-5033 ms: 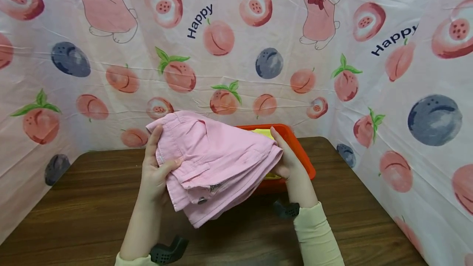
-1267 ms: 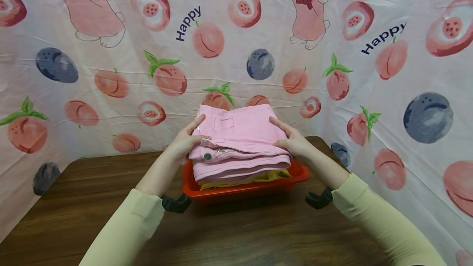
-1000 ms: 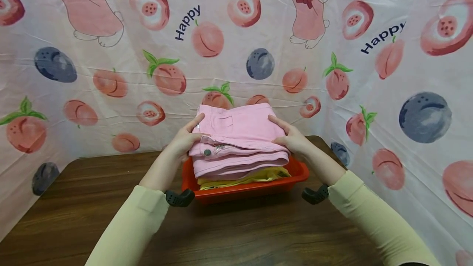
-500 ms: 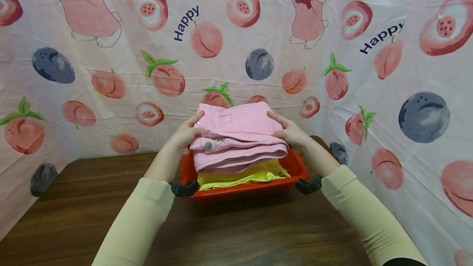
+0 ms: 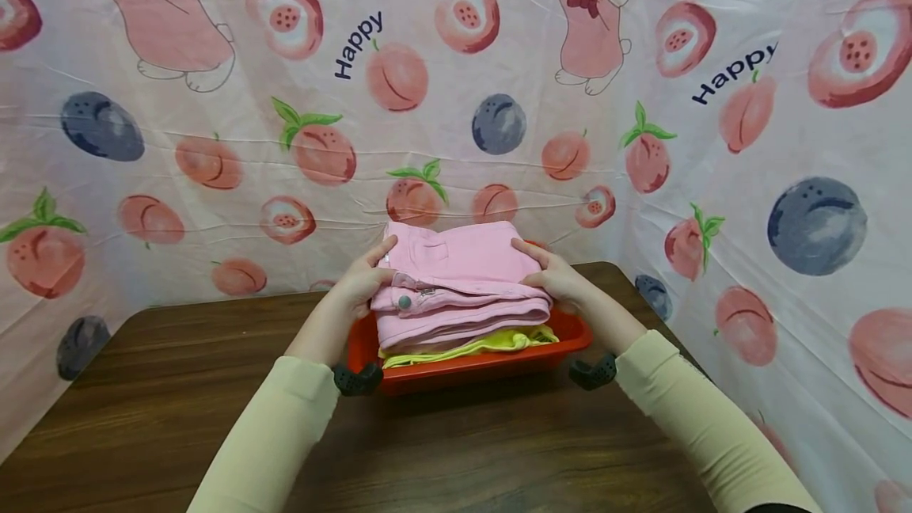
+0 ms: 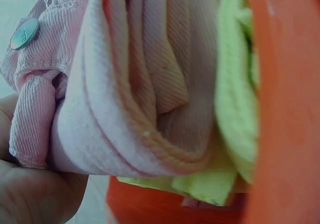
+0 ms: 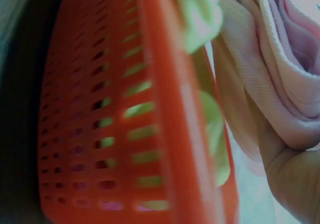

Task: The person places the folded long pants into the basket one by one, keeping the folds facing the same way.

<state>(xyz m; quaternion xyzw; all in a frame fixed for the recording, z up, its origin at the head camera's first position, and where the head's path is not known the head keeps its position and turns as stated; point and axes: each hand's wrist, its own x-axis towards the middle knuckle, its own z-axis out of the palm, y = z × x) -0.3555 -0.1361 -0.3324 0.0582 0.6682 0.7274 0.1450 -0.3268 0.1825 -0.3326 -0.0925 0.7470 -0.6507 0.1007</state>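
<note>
Folded pink denim pants (image 5: 466,256), with a metal button and zipper at the front, lie level over the red basket (image 5: 466,373). My left hand (image 5: 359,283) grips their left side, thumb in front near the waistband. On the opposite side my right hand (image 5: 559,279) holds the other end the same way. Beneath the pants is a folded yellow garment (image 5: 492,343) inside the basket. In the left wrist view, the pink layers (image 6: 120,108) sit close against the yellow cloth (image 6: 232,98). The right wrist view has my right hand (image 7: 295,176) under the folded edge.
The basket stands on a dark wooden table (image 5: 214,370); its slotted wall (image 7: 100,108) lets yellow and some pink-purple cloth show through. A fruit-printed curtain (image 5: 442,133) hangs behind and along the sides. Dark wrist cameras (image 5: 358,380) sit at both cuffs.
Five seconds ago the pants hung tilted in front of the basket, left of it. They came over it, rose slightly, and in the last half second both hands lowered them toward the yellow garment.
</note>
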